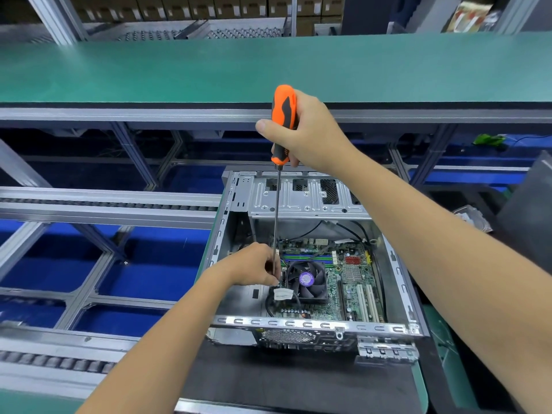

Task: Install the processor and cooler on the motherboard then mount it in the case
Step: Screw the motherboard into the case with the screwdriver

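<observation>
An open metal computer case (pixel 301 324) lies on its side with the green motherboard (pixel 346 282) inside it. A black fan cooler (pixel 306 279) with a purple centre label sits on the board. My right hand (pixel 304 132) grips the orange-and-black handle of a long screwdriver (pixel 282 124), held upright above the case. Its thin shaft runs down to the cooler's left edge. My left hand (pixel 254 265) pinches the lower end of the shaft there. The screwdriver tip is hidden behind my left fingers.
A green shelf (pixel 268 64) spans the view above the case. Roller conveyor rails (pixel 104 201) and blue bins (pixel 155 264) lie to the left. A black mat (pixel 298 377) sits under the case's near edge. A dark panel (pixel 528 210) stands at the right.
</observation>
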Action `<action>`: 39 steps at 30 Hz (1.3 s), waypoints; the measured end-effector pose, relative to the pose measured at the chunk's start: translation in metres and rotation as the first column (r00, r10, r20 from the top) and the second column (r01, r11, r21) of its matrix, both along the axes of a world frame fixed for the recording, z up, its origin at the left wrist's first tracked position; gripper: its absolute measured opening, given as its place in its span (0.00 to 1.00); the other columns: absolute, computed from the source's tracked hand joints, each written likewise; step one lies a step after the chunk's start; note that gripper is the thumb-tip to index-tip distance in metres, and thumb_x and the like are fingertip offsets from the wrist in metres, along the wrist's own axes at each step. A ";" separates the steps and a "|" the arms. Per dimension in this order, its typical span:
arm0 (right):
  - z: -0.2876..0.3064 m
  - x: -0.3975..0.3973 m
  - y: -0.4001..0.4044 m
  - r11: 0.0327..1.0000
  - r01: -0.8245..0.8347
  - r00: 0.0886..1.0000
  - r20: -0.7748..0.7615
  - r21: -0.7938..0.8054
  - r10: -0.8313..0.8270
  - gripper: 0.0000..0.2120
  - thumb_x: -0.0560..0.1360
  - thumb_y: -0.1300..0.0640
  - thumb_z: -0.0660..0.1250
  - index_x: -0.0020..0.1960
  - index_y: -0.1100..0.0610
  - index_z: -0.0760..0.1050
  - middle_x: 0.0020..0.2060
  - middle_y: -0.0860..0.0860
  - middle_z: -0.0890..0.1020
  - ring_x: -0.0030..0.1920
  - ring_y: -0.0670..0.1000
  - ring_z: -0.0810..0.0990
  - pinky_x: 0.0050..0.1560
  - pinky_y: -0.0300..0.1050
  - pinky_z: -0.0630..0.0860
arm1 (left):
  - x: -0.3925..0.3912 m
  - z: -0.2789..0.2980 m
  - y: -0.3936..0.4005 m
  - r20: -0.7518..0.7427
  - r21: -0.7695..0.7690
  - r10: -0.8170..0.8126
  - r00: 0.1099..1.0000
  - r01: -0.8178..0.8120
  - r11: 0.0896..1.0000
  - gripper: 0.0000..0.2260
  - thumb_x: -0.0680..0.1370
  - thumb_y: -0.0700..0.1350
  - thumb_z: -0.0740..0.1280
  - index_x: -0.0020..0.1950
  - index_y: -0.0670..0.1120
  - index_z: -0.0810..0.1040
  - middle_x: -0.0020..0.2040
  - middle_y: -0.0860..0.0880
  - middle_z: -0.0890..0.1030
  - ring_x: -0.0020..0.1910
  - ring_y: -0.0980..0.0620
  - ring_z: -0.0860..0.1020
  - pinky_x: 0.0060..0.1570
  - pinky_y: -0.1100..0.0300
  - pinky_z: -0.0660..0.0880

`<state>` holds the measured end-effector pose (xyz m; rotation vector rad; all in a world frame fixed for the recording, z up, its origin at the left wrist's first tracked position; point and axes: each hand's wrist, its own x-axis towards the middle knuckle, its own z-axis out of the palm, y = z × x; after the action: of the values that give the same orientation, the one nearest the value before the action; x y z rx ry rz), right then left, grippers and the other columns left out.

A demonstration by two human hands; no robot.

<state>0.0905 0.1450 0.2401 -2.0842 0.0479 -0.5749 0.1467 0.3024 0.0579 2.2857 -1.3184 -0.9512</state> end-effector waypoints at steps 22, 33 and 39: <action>-0.003 -0.002 0.008 0.996 -0.086 0.996 0.002 0.024 0.086 0.13 0.77 0.54 0.68 0.43 0.59 0.66 0.32 0.64 0.79 0.26 0.49 0.79 0.25 0.41 0.74 | 0.001 0.018 0.010 0.039 0.032 -0.086 0.996 0.085 0.996 0.03 0.73 0.47 0.73 0.41 0.53 0.80 0.35 0.60 0.79 0.34 0.64 0.76 0.36 0.67 0.68; -0.012 -0.005 0.028 0.981 -0.194 0.980 -0.044 0.024 0.195 0.14 0.76 0.55 0.69 0.40 0.58 0.65 0.26 0.51 0.78 0.23 0.47 0.76 0.25 0.44 0.74 | 0.002 0.014 0.018 -0.007 0.130 -0.158 0.987 0.157 0.979 0.05 0.70 0.50 0.75 0.44 0.51 0.85 0.37 0.58 0.83 0.38 0.61 0.80 0.41 0.61 0.78; -0.018 -0.007 0.033 0.959 -0.281 0.958 -0.046 0.047 0.283 0.14 0.77 0.56 0.69 0.43 0.61 0.66 0.29 0.59 0.79 0.23 0.46 0.77 0.23 0.36 0.68 | 0.004 0.010 0.020 -0.014 0.176 -0.219 0.976 0.218 0.960 0.07 0.70 0.51 0.75 0.46 0.51 0.85 0.37 0.60 0.83 0.38 0.62 0.79 0.41 0.65 0.76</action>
<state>0.0831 0.1776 0.2217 -2.0206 -0.2041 -0.3429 0.1506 0.3221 0.0675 2.3044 -1.5720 -1.1779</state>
